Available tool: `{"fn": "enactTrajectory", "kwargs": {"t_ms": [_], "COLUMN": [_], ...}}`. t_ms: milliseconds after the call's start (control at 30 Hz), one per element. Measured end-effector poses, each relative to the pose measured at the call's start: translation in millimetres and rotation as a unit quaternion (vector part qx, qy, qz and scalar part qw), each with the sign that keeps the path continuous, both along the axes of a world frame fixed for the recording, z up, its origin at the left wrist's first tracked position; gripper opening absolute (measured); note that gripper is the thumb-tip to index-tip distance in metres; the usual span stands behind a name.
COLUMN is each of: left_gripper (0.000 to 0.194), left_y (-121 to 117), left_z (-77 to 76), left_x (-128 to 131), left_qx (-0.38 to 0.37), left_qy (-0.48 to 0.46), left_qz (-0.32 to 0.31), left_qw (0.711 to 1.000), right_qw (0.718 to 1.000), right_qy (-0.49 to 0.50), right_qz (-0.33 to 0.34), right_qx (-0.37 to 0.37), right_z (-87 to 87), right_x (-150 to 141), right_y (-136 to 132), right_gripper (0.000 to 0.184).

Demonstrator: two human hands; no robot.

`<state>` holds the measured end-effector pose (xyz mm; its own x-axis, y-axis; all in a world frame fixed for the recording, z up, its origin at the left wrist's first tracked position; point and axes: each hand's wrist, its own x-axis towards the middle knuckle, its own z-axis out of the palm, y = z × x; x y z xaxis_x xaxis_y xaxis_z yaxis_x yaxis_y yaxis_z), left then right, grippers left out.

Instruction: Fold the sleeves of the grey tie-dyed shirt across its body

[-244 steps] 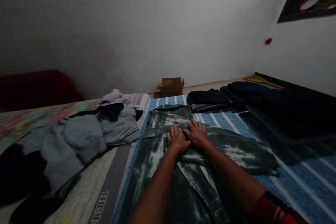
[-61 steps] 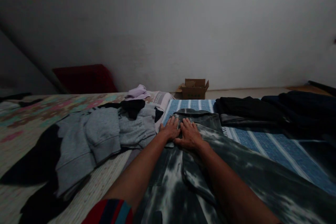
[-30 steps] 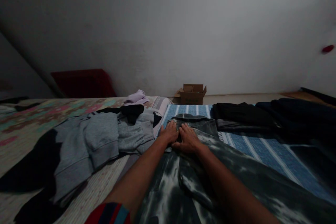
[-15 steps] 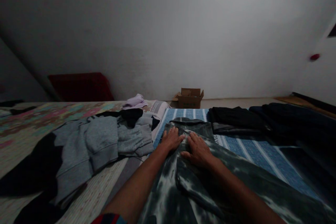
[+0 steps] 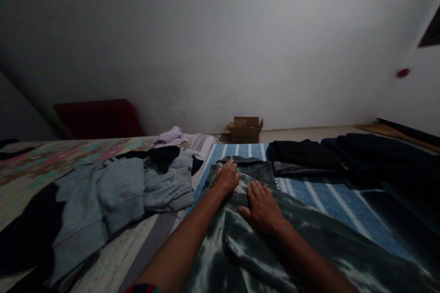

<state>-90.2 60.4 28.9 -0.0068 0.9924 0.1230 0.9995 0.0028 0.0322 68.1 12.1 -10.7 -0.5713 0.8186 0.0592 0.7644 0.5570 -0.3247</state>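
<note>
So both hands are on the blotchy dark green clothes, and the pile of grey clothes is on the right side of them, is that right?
Not quite: the grey clothes lie to the left of the blotchy dark green clothes, as the head view shows. Both the left hand and right hand are on the green ones.

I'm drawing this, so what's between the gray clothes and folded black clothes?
In the head view, blotchy dark green clothes lie there on a blue sheet, with the left hand and right hand resting on the green clothes.

Letters “ove” (image 5: 278, 185) (sideways) on blue sheet (image 5: 343, 210)
</note>
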Motion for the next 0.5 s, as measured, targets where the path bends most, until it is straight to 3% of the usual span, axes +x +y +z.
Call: {"fn": "enactTrajectory", "kwargs": {"t_ms": [233,367,500], "left_gripper": [0.031,0.021,0.03], "left_y": [76.8,109.2,125.3], "left_z": [31.2,31.8,26.6], "left_x": [19.0,24.0,24.6], "left_qx": [-0.044,-0.122,-0.185], "left_qy": [0.026,0.043,0.054], "left_qz": [0.011,0.004,-0.011], "left_qw": [0.999,0.992,0.981], "right_qw": [1.0,0.999,0.999], "right_qy": [0.02,0.028,0.033], "right_qz": [-0.015,-0.014,-0.016], "right_qx": [-0.008,-0.012,-0.014], "right_z": [-0.1,-0.9,-0.4], "right_x": [0.2,0.2,-0.2], "right_y": [-2.2,-0.7,0.4], "right_gripper": [0.081,0.081,0.081]}}
